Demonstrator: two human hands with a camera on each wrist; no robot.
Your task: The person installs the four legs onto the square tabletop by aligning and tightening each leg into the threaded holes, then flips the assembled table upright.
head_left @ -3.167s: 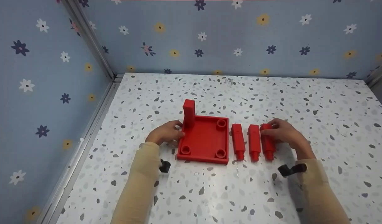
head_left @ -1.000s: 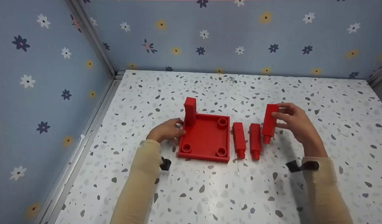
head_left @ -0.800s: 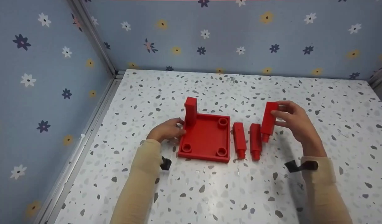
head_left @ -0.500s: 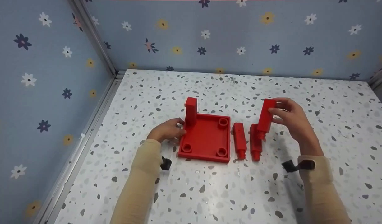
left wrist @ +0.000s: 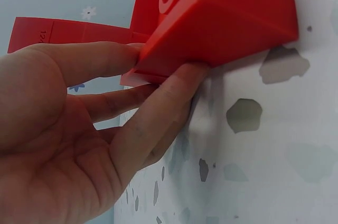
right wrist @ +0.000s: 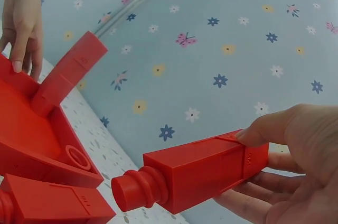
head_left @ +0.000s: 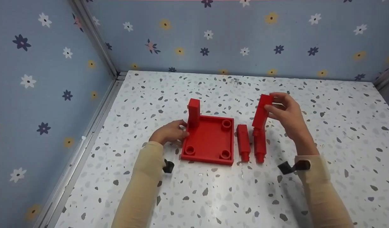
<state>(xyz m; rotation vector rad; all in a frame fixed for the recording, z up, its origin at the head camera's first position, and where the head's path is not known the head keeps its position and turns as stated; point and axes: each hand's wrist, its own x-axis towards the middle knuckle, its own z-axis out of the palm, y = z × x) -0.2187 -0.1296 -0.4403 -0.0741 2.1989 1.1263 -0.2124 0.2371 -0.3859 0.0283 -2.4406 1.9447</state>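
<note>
A red square tray with round corner sockets lies on the speckled table; one red post stands upright in its far left corner. My left hand rests against the tray's left wall, fingers straight. My right hand pinches the top of a red post, lifted above the table, its round peg pointing down and leftward. Two more red posts lie side by side just right of the tray, below the held one.
The speckled table is enclosed by blue flowered walls at the left and back. A metal rail runs along the table's left edge. Black wrist straps show on both sleeves.
My right hand picked the rightmost lying post off the table, turned it upright and carried it up and to the left. The left hand stayed against the tray.
</note>
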